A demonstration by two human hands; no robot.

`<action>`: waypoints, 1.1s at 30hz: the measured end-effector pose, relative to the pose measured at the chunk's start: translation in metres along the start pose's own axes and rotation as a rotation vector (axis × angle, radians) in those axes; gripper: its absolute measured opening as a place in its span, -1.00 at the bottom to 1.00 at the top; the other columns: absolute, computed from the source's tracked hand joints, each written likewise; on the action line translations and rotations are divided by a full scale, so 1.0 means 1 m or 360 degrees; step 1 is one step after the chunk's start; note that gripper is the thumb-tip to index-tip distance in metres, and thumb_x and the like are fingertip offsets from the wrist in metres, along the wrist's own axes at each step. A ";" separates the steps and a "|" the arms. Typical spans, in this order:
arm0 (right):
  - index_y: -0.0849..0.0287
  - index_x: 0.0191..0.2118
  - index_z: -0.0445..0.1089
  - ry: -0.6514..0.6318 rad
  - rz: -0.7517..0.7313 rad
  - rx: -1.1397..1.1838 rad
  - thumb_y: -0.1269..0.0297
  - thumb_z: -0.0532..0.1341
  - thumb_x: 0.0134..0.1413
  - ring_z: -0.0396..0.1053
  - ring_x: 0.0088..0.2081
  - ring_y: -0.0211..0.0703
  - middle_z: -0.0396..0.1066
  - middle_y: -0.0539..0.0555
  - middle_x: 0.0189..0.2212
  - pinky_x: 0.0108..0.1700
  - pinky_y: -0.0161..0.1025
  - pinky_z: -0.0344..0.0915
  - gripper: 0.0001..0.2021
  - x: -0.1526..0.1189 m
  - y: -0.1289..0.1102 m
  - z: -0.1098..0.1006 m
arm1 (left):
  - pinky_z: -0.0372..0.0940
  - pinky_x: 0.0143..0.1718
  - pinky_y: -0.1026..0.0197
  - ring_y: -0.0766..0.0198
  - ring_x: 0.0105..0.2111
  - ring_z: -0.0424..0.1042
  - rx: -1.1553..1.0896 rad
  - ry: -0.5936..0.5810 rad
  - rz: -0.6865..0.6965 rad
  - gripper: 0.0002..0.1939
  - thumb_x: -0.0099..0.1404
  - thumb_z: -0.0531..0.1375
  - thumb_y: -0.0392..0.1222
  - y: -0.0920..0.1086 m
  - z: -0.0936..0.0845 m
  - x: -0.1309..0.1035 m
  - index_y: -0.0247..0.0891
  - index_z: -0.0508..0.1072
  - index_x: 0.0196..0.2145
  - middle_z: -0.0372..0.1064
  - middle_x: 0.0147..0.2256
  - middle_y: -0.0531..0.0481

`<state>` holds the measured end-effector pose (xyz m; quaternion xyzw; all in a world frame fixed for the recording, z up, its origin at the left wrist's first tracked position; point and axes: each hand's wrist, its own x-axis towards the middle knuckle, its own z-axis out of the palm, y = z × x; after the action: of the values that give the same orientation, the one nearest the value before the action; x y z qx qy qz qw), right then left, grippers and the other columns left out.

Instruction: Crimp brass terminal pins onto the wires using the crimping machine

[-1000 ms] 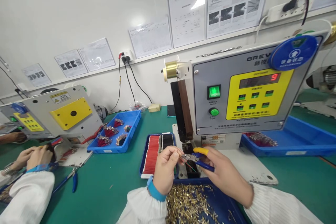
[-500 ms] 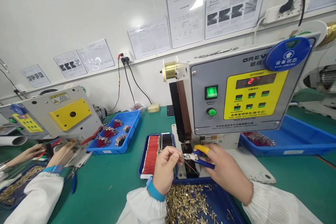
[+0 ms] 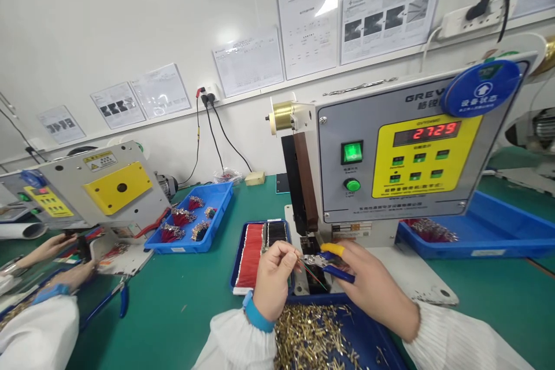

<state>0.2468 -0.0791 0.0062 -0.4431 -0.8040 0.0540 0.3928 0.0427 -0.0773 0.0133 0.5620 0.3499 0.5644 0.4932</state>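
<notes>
Between the thumb and fingers of my left hand (image 3: 276, 277) thin wires (image 3: 313, 275) are pinched, a red and a green one showing. My right hand (image 3: 373, 284), with a yellow finger cover, is closed round blue-handled pliers (image 3: 333, 269). Their metal jaws meet the wires close to my left fingertips; whether they bite on them I cannot tell. Both hands are in front of a grey crimping machine (image 3: 347, 196) and above a blue tray (image 3: 368, 329) of small brass-coloured metal pieces (image 3: 310, 335).
A small tray holds red wires (image 3: 251, 257) and black wires (image 3: 276, 234). Blue bins stand left (image 3: 212, 225) and right (image 3: 498, 237) with wire bundles. At far left a co-worker's hands (image 3: 76, 272) work at another machine (image 3: 117, 185); blue-handled pliers (image 3: 124, 300) lie nearby.
My hands, wires and pliers stay almost in place. The co-worker's nearer hand has moved left and down, away from their machine. The whole view has shifted slightly.
</notes>
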 end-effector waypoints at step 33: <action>0.16 0.00 0.34 -0.0001 0.0099 -0.0068 0.42 0.08 0.09 0.41 -0.17 0.05 0.42 0.18 -0.21 -0.20 -0.02 0.42 -0.67 0.002 -0.006 -0.001 | 0.29 -0.31 0.24 0.29 -0.38 0.38 0.0100 0.0189 0.0011 -0.69 0.25 0.24 0.04 0.007 0.004 0.000 -0.31 0.50 -0.36 0.48 -0.34 -0.08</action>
<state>0.2434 -0.0818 0.0105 -0.4760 -0.7911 0.0493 0.3811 0.0456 -0.0797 0.0210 0.5439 0.3941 0.5871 0.4519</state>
